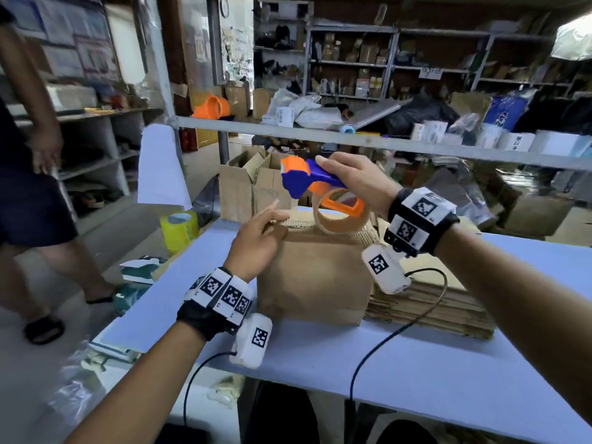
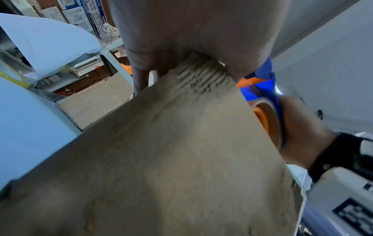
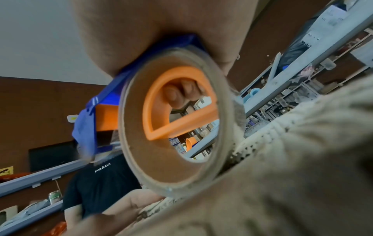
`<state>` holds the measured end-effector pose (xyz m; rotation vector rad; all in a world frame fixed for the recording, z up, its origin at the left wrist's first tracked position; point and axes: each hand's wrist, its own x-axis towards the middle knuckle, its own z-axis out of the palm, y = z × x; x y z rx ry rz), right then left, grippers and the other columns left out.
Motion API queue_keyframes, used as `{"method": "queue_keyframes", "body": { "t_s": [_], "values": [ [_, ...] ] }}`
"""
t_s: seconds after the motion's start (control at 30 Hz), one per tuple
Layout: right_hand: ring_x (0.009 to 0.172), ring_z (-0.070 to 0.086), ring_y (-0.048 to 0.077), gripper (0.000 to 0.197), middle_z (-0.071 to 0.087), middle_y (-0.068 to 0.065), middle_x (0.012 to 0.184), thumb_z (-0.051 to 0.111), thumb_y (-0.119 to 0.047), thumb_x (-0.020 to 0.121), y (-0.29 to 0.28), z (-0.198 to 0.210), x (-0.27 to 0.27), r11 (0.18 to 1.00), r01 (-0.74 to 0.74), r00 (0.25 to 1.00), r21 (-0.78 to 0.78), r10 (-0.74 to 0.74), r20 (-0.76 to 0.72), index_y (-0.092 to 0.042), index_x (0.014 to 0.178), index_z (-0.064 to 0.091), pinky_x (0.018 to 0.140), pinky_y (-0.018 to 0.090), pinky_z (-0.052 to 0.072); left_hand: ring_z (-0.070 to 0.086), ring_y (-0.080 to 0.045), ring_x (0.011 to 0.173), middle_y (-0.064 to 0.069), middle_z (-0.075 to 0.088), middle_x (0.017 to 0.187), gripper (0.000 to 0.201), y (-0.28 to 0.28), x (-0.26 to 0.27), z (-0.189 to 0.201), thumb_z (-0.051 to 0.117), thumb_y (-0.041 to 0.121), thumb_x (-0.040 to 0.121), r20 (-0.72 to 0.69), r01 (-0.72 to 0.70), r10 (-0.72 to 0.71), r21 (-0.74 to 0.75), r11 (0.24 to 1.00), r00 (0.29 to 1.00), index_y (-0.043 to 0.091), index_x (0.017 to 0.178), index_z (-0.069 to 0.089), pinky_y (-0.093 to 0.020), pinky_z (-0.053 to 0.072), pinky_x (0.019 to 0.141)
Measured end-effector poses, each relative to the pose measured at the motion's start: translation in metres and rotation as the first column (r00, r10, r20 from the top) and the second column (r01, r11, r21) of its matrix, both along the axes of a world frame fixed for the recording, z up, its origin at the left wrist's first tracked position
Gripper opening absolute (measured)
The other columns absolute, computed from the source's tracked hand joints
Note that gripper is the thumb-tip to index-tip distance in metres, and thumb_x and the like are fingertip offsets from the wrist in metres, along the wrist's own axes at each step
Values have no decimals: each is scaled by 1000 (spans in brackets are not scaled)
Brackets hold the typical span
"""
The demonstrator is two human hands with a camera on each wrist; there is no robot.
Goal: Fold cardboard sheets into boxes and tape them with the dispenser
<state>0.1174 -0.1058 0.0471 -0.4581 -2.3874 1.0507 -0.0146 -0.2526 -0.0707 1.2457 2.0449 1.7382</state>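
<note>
A brown cardboard box stands on the blue table. My left hand holds its corrugated top edge at the left corner, index finger stretched out; the left wrist view shows the edge caught between thumb and fingers. My right hand grips the handle of the blue and orange tape dispenser just above the box's top. Its tape roll hangs at the top edge. In the right wrist view my fingers show through the roll.
A stack of flat cardboard sheets lies right of the box. A yellow tape roll sits at the table's left end. Open cartons stand behind the table under a grey shelf rail. A person stands at the left.
</note>
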Motion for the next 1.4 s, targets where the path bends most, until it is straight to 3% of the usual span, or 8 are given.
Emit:
{"method": "queue_keyframes", "body": {
  "t_s": [0.1, 0.27, 0.53, 0.8, 0.93, 1.03, 1.23, 1.4],
  "values": [
    [71, 53, 16, 35, 58, 3, 77, 56, -45, 102, 3, 0, -3, 1000, -20, 1000, -13, 20, 21, -20, 79, 61, 70, 32, 39, 51, -11, 127, 3, 59, 138, 37, -1, -8, 24, 38, 29, 106, 206, 91, -54, -175, 980, 977, 12, 126, 65, -29, 37, 104],
    [71, 54, 15, 34, 60, 1, 76, 56, -47, 102, 3, 1, -4, 1000, -25, 999, -8, 26, 28, -22, 79, 63, 71, 32, 40, 55, -17, 121, -1, 71, 119, 70, -14, -19, 60, 20, 48, 106, 314, 99, -72, -71, 993, 947, 16, 89, 80, -39, 36, 108],
    [71, 55, 14, 36, 61, 3, 78, 56, -48, 102, 9, 0, -7, 999, -47, 999, 22, 47, 25, -16, 89, 65, 74, 33, 42, 61, -23, 116, -7, 70, 110, 33, 4, -13, 81, 47, 41, 101, 251, 28, 8, -138, 990, 968, 13, 96, 64, -44, 41, 111],
    [72, 53, 17, 45, 59, 4, 78, 55, -49, 102, 11, 0, -9, 996, -42, 999, 73, 40, 20, -7, 92, 65, 73, 34, 40, 62, -14, 84, 8, 71, 70, 26, 4, -23, 76, 54, 24, 100, 123, 5, 7, -93, 996, 992, 20, 78, 68, -37, 47, 95],
    [70, 54, 14, 50, 61, 1, 75, 54, -55, 100, 11, 2, -9, 985, -28, 998, 171, 19, 54, -8, 89, 67, 70, 32, 40, 52, -26, 73, -17, 62, 82, 31, 5, -30, 72, 49, 21, 102, -198, -90, 41, -242, 966, 979, 9, 78, 65, -37, 42, 73],
    [63, 54, 9, 45, 62, -5, 70, 53, -56, 100, 11, 4, -9, 972, -29, 997, 232, 10, 81, -19, 79, 68, 66, 30, 39, 57, -31, 82, -14, 60, 97, 31, 4, -34, 71, 52, 23, 101, -365, -164, 56, -271, 949, 929, -4, 90, 64, -42, 47, 75],
    [64, 60, 4, 39, 65, -13, 67, 54, -56, 99, 13, 5, -5, 941, -38, 992, 336, -4, 123, -29, 74, 66, 69, 31, 47, 52, -20, 77, -11, 58, 91, 49, -6, -38, 68, 41, 34, 105, -446, -183, 48, -263, 947, 894, 12, 63, 50, -36, 40, 73],
    [73, 60, 16, 41, 65, -2, 76, 54, -55, 99, 25, 12, 3, 904, -29, 992, 427, -25, 122, -25, 73, 64, 68, 34, 42, 49, -21, 69, -14, 56, 80, 54, -23, -58, 58, 42, 35, 104, -455, -301, 183, -200, 933, 871, -1, 65, 51, -29, 36, 64]
  ]
}}
